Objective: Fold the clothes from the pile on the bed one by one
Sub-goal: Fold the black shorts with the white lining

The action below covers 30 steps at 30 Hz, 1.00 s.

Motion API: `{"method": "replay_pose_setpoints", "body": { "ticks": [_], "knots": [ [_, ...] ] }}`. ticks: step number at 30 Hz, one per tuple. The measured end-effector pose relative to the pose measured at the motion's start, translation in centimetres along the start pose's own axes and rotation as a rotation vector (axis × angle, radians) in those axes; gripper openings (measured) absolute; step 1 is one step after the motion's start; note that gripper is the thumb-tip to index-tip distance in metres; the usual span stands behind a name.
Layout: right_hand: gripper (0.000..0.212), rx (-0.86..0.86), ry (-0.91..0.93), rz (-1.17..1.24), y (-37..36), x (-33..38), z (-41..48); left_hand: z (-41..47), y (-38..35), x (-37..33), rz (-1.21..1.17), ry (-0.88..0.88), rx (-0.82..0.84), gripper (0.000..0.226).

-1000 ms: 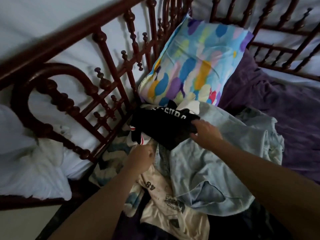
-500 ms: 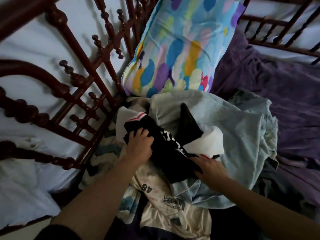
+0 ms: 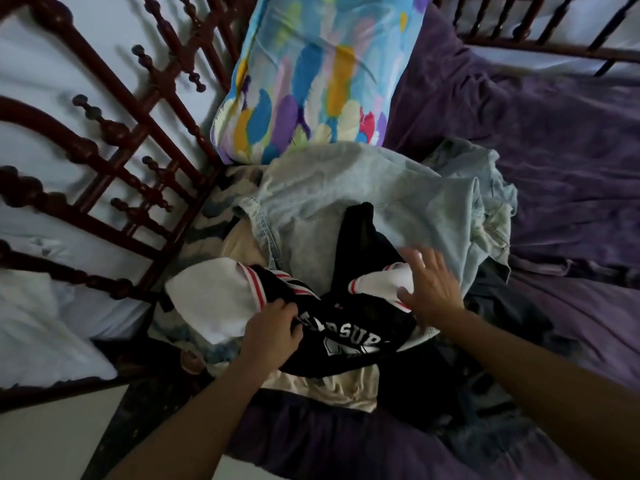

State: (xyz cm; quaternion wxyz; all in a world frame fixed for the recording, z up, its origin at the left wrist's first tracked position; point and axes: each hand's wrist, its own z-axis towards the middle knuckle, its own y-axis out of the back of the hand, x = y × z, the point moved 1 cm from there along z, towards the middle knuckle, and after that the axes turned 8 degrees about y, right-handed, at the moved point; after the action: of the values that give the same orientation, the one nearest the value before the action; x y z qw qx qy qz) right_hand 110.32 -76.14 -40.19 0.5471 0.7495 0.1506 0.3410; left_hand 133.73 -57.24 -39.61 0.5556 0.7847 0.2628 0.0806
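Observation:
A black shirt [image 3: 349,327] with white sleeves, red-striped trim and white lettering lies on top of the clothes pile [image 3: 332,386] on the bed. My left hand [image 3: 273,332] grips the black fabric near the shirt's collar, beside its left white sleeve [image 3: 214,299]. My right hand [image 3: 429,285] is spread with straight fingers over the right white sleeve [image 3: 381,282]. A pale blue denim garment [image 3: 349,195] lies under and behind the shirt. A cream printed shirt [image 3: 329,386] shows below it.
A colourful feather-print pillow [image 3: 311,74] leans against the dark red wooden headboard [image 3: 114,133]. The purple bedsheet [image 3: 561,161] stretches to the right. A railing [image 3: 540,50] closes the far side. White bedding [image 3: 38,327] lies beyond the bars at left.
The shirt has been pulled toward me and spread wider, both white sleeves now showing. My right hand let go of the black fabric and opened over the right sleeve.

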Motion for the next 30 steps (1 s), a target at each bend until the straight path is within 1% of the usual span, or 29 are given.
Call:
{"method": "replay_pose_setpoints", "body": {
  "ticks": [1, 2, 3, 4, 5, 6, 7, 8, 9, 10, 12, 13, 14, 15, 16, 18, 19, 20, 21, 22, 23, 24, 25, 26, 27, 28, 29, 30],
  "knots": [
    [0.08, 0.106, -0.009, -0.029, 0.0, 0.1, 1.1, 0.7, 0.1, -0.6, 0.034, -0.025, -0.025, 0.032],
    [0.076, 0.211, 0.002, -0.035, -0.2, 0.2, 1.8, 1.4, 0.1, -1.1, 0.099, -0.04, -0.01, 0.043],
    [0.06, 0.313, 0.017, -0.004, -0.7, 0.2, 2.1, 2.0, 0.0, -1.6, 0.164, -0.036, 0.04, 0.052],
    [0.042, 0.382, -0.001, 0.05, -1.1, 0.2, 1.9, 2.3, -0.1, -1.9, 0.213, -0.011, 0.111, 0.055],
    [0.028, 0.385, -0.037, 0.087, -1.4, 0.1, 1.2, 2.5, -0.2, -2.0, 0.248, 0.02, 0.186, 0.052],
    [0.022, 0.348, -0.088, 0.097, -1.7, -0.4, 0.2, 2.4, -0.4, -2.0, 0.279, 0.043, 0.242, 0.043],
    [0.021, 0.286, -0.141, 0.094, -1.9, -1.3, -1.0, 2.1, -0.5, -2.1, 0.312, 0.049, 0.272, 0.033],
    [0.026, 0.22, -0.188, 0.068, -1.8, -2.3, -2.6, 1.6, -0.7, -2.1, 0.348, 0.042, 0.285, 0.026],
    [0.03, 0.19, -0.221, 0.024, -1.6, -3.5, -4.4, 0.9, -1.1, -2.0, 0.38, 0.031, 0.297, 0.022],
    [0.03, 0.211, -0.255, -0.018, -1.6, -5.0, -6.2, 0.0, -1.7, -1.9, 0.397, 0.024, 0.321, 0.021],
    [0.025, 0.38, -0.363, -0.053, -2.0, -7.6, -9.4, -1.9, -2.7, -1.7, 0.372, 0.034, 0.412, 0.019],
    [0.026, 0.426, -0.417, -0.061, -2.1, -8.4, -10.3, -2.7, -3.1, -1.7, 0.325, 0.043, 0.46, 0.017],
    [0.028, 0.388, -0.438, -0.057, -2.2, -8.8, -10.6, -3.2, -3.3, -1.7, 0.257, 0.051, 0.483, 0.014],
    [0.026, 0.292, -0.433, -0.039, -2.1, -8.8, -10.3, -3.4, -3.4, -1.7, 0.18, 0.06, 0.466, 0.012],
    [0.023, 0.185, -0.398, -0.015, -1.8, -8.1, -9.5, -3.2, -3.2, -1.7, 0.109, 0.068, 0.395, 0.011],
    [0.023, 0.048, -0.258, 0.045, -1.0, -5.5, -6.8, -1.7, -2.4, -1.5, 0.053, 0.039, 0.125, 0.011],
    [0.024, 0.007, -0.185, 0.088, -0.8, -3.8, -5.4, -0.5, -2.0, -1.3, 0.064, 0.011, 0.001, 0.017],
    [0.026, -0.007, -0.117, 0.132, -0.8, -1.9, -4.1, 0.8, -1.6, -0.9, 0.084, -0.013, -0.081, 0.026],
    [0.031, 0.013, -0.057, 0.163, -1.0, 0.1, -2.8, 2.0, -1.2, -0.4, 0.12, -0.017, -0.098, 0.036],
    [0.041, 0.073, -0.017, 0.182, -1.5, 2.1, -1.8, 3.2, -1.1, 0.4, 0.165, 0.001, -0.056, 0.047],
    [0.054, 0.179, -0.019, 0.194, -2.4, 3.7, -1.1, 4.1, -1.2, 1.3, 0.212, 0.033, 0.031, 0.058],
    [0.065, 0.307, -0.051, 0.196, -3.4, 5.0, -0.7, 4.8, -1.6, 2.3, 0.248, 0.074, 0.142, 0.069],
    [0.07, 0.423, -0.087, 0.191, -4.3, 6.0, -0.7, 5.1, -2.1, 3.1, 0.263, 0.115, 0.255, 0.077],
    [0.064, 0.5, -0.106, 0.191, -5.1, 6.8, -0.9, 5.0, -2.7, 3.8, 0.258, 0.156, 0.347, 0.083],
    [0.049, 0.535, -0.091, 0.214, -5.5, 7.4, -1.6, 4.5, -3.4, 4.3, 0.228, 0.196, 0.405, 0.085],
    [0.033, 0.521, -0.045, 0.258, -5.5, 8.0, -2.4, 3.8, -3.9, 4.7, 0.171, 0.237, 0.429, 0.086],
    [0.023, 0.477, 0.012, 0.304, -4.9, 8.3, -3.3, 3.1, -4.2, 4.8, 0.093, 0.28, 0.431, 0.086],
    [0.019, 0.406, 0.075, 0.338, -4.0, 8.6, -4.2, 2.3, -4.4, 4.8, 0.014, 0.323, 0.425, 0.084]
  ]
}}
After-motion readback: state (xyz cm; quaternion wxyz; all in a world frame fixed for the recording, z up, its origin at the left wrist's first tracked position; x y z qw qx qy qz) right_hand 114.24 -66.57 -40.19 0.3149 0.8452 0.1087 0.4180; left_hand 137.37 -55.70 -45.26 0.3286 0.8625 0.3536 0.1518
